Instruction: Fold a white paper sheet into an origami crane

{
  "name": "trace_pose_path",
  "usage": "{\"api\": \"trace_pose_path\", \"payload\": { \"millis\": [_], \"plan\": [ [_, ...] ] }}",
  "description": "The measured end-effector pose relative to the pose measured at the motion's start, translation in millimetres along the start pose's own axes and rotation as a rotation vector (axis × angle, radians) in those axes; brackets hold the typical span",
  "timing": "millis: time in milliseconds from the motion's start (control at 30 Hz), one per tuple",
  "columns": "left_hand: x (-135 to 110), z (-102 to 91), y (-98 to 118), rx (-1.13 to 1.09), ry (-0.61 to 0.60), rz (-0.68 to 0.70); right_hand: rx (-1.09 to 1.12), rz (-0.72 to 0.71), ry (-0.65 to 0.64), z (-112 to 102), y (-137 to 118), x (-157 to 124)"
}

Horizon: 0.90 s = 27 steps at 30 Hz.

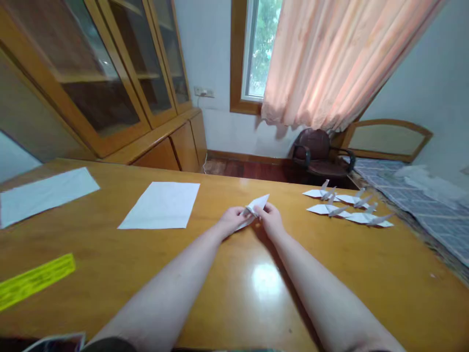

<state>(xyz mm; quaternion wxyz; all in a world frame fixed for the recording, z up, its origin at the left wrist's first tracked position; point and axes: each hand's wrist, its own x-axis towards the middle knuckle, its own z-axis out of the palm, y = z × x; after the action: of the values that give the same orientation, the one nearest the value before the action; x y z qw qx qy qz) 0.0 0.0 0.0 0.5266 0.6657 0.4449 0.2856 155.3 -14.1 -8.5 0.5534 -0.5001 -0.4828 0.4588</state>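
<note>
Both of my hands meet over the middle of the wooden table [110, 254], pinching a partly folded white paper piece [259, 202]. My left hand [231, 220] grips its lower left part with closed fingers. My right hand [270, 218] pinches it from the right, fingers pressed together. The paper's pointed tip sticks up and away from me, between the two hands.
A flat white sheet [161, 205] lies left of my hands, a second sheet [44, 194] farther left. Several folded paper cranes [348, 208] sit at the right. A yellow strip [34, 281] lies near the left front edge. An armchair [320, 151] and a bed [421, 195] stand beyond the table.
</note>
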Motion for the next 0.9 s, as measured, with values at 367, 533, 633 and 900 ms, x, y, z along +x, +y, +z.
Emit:
{"api": "trace_pose_path", "payload": {
  "millis": [367,533,633,900],
  "plan": [
    [-2.2,-3.2,0.4,-0.093,-0.021,0.032,0.116,0.099,0.048,-2.5,-1.6,3.1],
    [-2.5,-5.3,0.3,-0.105,-0.041,0.031,0.204,0.16,0.068,-2.8,-5.1,2.9],
    [-2.6,-5.7,0.4,-0.105,-0.048,0.031,0.247,0.187,0.073,-3.0,-6.9,2.3],
    [-3.3,-8.0,4.1,-0.113,-0.071,0.006,0.271,0.214,0.033,-7.9,-0.2,7.2]
  ]
}}
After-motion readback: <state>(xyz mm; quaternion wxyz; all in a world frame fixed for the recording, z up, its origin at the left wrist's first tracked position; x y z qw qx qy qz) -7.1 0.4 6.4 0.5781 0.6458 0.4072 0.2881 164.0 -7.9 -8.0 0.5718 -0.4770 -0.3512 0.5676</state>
